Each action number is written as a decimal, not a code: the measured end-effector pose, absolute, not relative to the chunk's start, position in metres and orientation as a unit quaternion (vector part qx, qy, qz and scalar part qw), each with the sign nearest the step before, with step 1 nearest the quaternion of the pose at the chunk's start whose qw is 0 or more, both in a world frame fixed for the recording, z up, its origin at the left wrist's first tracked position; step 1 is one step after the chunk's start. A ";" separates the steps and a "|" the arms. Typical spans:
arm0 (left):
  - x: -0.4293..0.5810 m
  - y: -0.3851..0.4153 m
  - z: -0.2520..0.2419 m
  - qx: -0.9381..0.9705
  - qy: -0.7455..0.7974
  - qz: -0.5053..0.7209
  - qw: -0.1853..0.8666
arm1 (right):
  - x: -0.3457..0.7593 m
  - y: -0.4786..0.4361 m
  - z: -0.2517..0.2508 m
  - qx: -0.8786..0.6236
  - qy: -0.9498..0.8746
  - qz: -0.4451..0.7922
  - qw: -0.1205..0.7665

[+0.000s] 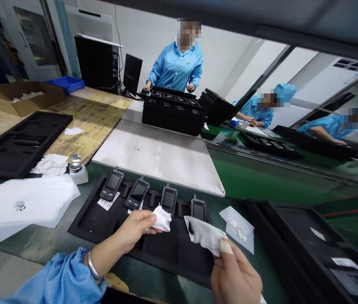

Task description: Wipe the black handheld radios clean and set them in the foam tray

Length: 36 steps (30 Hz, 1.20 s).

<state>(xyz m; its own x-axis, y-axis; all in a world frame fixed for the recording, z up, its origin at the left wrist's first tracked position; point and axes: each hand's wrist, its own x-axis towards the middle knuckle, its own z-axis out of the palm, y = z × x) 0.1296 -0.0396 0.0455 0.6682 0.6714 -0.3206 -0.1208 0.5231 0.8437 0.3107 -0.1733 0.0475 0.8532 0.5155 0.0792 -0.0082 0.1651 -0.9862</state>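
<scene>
A black foam tray (96, 221) lies in front of me with several black handheld devices (138, 192) standing in its slots. My left hand (133, 230) is closed on a crumpled white wipe (162, 218), held just below the third device (169, 199). My right hand (234, 274) pinches a small white plastic bag (204, 234) over the tray's right end, below the fourth device (198, 209). A fingertip of that hand is wrapped in white.
White bags (27, 202) lie stacked at left beside a small pump bottle (76, 169). A metal plate (160, 154) sits beyond the tray. Black trays stand at right (311, 249), far left (17, 143) and stacked ahead (174, 110). Three people in blue coats work behind.
</scene>
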 end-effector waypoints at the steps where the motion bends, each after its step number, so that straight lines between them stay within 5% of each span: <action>1: 0.131 -0.042 0.046 0.414 0.319 0.241 0.818 | 0.302 -0.171 0.054 -0.653 -0.276 0.117 0.696; 6: 0.133 -0.050 0.048 0.331 0.297 0.249 0.860 | 0.263 -0.152 0.071 -0.604 -0.670 0.015 0.431; 17: 0.122 -0.044 0.052 0.294 0.288 0.217 0.885 | 0.276 -0.152 0.070 -0.557 -0.732 -0.005 0.393; 23: 0.119 -0.045 0.051 0.313 0.268 0.204 0.888 | 0.260 -0.138 0.080 -0.579 -0.773 -0.014 0.259; 29: 0.110 -0.035 0.048 0.291 0.284 0.202 0.891 | 0.289 -0.149 0.079 -0.565 -0.749 0.018 0.347; 36: 0.109 -0.030 0.049 0.280 0.287 0.187 0.897 | 0.290 -0.139 0.074 -0.527 -0.804 -0.077 0.262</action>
<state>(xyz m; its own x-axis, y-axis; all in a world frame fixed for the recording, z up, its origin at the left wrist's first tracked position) 0.1092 -0.0304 0.0487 0.7656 0.4957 -0.4100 -0.1746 0.7736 0.6092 0.2898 -0.1389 0.0737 -0.3060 0.8079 0.5036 0.8889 0.4319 -0.1527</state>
